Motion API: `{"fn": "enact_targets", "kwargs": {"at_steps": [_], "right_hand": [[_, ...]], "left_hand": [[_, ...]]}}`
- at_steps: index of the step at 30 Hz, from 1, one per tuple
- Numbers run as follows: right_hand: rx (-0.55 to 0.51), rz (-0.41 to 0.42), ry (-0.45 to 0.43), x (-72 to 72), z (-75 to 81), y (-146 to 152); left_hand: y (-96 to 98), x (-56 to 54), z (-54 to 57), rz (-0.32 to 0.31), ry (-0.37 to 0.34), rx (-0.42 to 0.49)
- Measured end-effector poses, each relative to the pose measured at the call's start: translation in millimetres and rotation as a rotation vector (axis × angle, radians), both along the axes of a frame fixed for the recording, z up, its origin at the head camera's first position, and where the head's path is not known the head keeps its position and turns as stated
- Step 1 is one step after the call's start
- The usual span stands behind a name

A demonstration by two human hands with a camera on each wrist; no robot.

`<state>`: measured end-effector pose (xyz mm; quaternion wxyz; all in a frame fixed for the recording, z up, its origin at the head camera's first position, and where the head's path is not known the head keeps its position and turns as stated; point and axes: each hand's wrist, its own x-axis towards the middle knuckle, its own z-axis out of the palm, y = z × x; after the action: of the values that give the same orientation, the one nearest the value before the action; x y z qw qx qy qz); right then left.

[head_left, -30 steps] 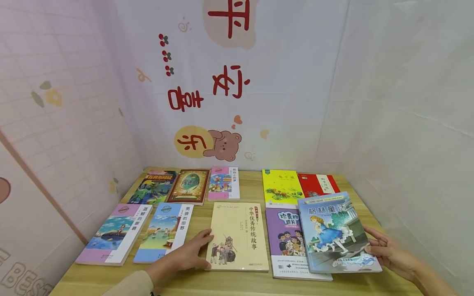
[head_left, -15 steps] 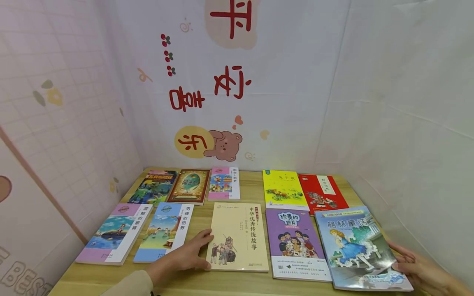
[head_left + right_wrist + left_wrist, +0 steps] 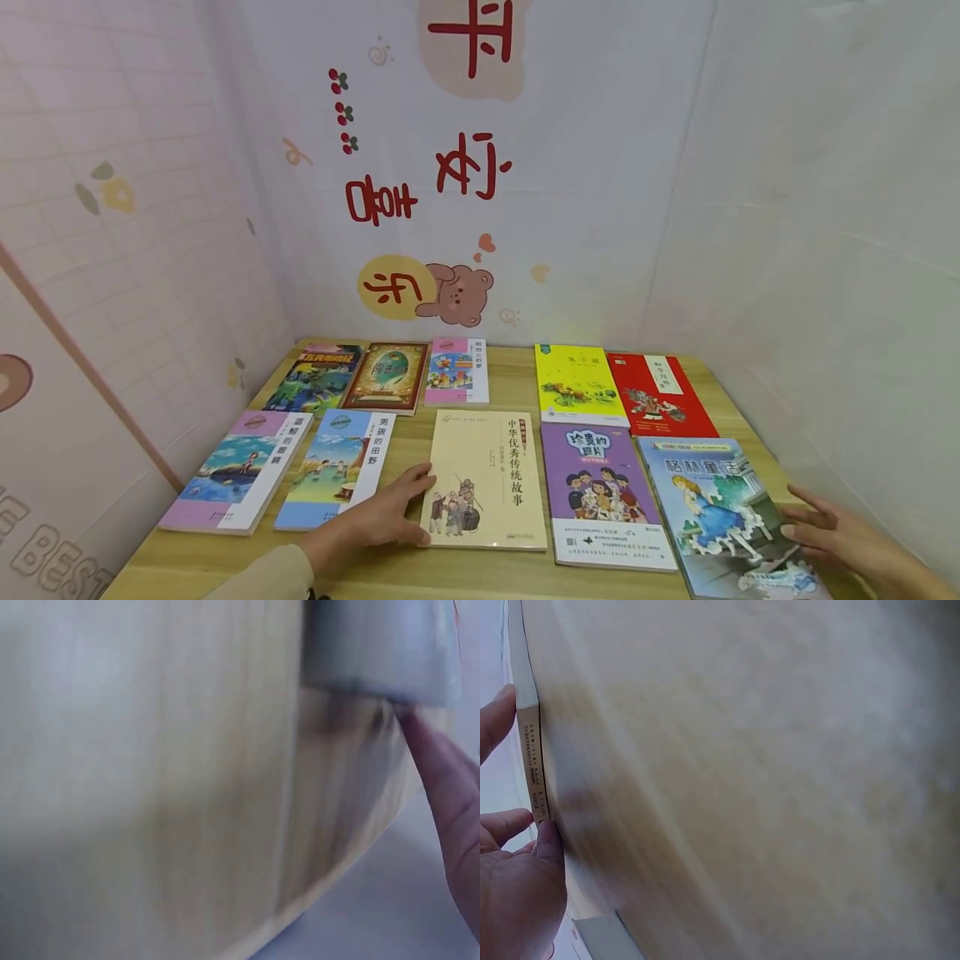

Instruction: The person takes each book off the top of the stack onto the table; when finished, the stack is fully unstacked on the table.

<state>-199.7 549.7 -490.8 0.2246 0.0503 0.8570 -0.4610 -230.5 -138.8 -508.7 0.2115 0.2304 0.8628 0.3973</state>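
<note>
A cream book with drawn figures point(image 3: 487, 479) lies flat at the front middle in the head view. My left hand point(image 3: 378, 515) touches its left side, thumb near the lower corner and fingers spread along the edge; the book's spine point(image 3: 534, 761) shows beside these fingers in the left wrist view. At the front right lies a blue-grey storybook point(image 3: 723, 508) with a girl in a blue dress. My right hand point(image 3: 843, 537) is at its right edge, thumb tip right at the cover and index finger extended apart from it. A purple book point(image 3: 600, 483) lies just left of the storybook.
Behind lie a yellow book point(image 3: 577, 383) and a red book point(image 3: 660, 396). Pink-and-white and blue-and-white books point(image 3: 337, 467) lie at the front left, with several more behind. The wooden table point(image 3: 517, 575) meets cloth walls point(image 3: 585, 167) at the back and sides.
My right hand has brought the blue-grey storybook rightward and toward me, off the purple book to its right side, and its fingers have loosened. The left hand has kept its place.
</note>
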Motion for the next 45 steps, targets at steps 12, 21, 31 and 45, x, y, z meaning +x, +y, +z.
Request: {"fn": "enact_targets", "kwargs": {"at_steps": [12,21,31,45], "right_hand": [[-0.132,-0.019,0.276,-26.7,31.2,-140],[-0.315,0.057,0.238,-39.0,27.0,-248],[-0.458,0.135,0.159,-34.8,6.2,-310],[-0.42,0.06,0.142,-34.6,-6.4,-330]], "left_hand": [[-0.5,0.1,-1.6,0.01,0.008,-0.006],[4.5,0.1,-2.3,0.014,0.016,-0.007],[7.9,3.4,-1.6,0.028,0.025,-0.004],[12.2,4.2,2.9,0.029,0.059,-0.038]]}}
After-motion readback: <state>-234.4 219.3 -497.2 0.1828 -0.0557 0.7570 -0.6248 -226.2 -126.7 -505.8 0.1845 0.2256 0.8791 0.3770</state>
